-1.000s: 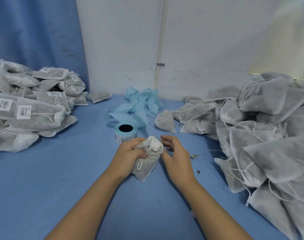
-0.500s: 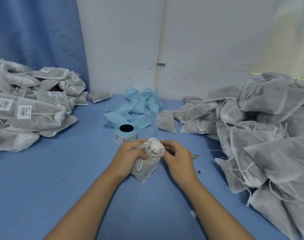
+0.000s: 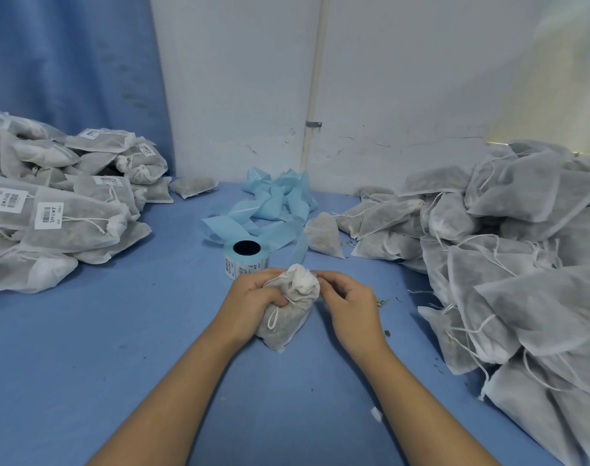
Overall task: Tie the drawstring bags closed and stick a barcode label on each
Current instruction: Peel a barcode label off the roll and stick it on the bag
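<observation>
Landmark: short roll of white barcode labels on pale blue backing (image 3: 246,260), standing on end on the blue cloth-covered bench (image 3: 119,348), dark hollow core facing up.

Held bag: small grey-white non-woven drawstring bag (image 3: 287,317), just on the near side of the roll, base on the bench. It is plump, and lumpy dried fill shows through the thin fabric. The mouth is gathered into a crumpled white knob.

Cord: thin white cord (image 3: 272,319) hanging in a loop down the bag's front.

Left hand (image 3: 251,297): near the roll, touching its lower edge from the near side. The fingers are curled round the bag's neck and grip it.

Right hand (image 3: 349,304): near-right of the roll, fingers curled, thumb and forefinger tips pinching at the gathered mouth. Whether cord or fabric lies between them, I cannot tell.

Labelled heap: pile of flat grey pouches with white barcode stickers (image 3: 58,210), well to the left of the roll.

Unlabelled heap: larger slumped pile of grey pouches with loose white strings (image 3: 505,264), well to the right of the roll.

Backing waste: glossy pale blue ribbon in loose curls (image 3: 273,203), just behind the roll.

Stray pouch: single triangular grey pouch (image 3: 322,235), behind and right of the roll.
</observation>
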{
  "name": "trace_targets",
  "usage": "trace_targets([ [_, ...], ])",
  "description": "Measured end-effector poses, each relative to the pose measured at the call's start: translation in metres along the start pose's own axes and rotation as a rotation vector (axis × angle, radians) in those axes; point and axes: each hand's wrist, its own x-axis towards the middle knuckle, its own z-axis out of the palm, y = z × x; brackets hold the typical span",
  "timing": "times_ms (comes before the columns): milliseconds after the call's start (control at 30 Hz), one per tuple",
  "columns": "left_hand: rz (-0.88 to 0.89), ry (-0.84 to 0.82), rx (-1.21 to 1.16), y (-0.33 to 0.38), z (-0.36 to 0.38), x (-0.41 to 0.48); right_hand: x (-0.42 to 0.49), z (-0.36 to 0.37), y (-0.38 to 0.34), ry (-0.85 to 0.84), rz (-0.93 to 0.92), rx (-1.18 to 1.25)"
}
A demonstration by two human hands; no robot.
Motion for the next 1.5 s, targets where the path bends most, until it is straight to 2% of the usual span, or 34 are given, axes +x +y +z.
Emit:
trace_targets([
  [533,-0.061,-0.01,-0.076,0.001,-0.002,0.001,-0.002,0.0,-0.001,-0.002,-0.012,-0.02],
  [767,-0.189,0.056,-0.166,0.0,-0.01,0.005,-0.001,-0.002,-0.005,0.006,0.011,0.057],
  [900,-0.215,0.069,-0.186,0.0,-0.011,0.006,-0.005,0.0,-0.007,-0.079,-0.043,-0.036],
  [1167,-0.211,0.011,-0.152,0.001,-0.011,0.005,-0.006,0.003,-0.008,0.019,-0.066,-0.197],
  [1500,-0.213,0.053,-0.199,0.001,-0.012,0.006,-0.005,0.001,-0.011,0.041,0.004,0.006],
])
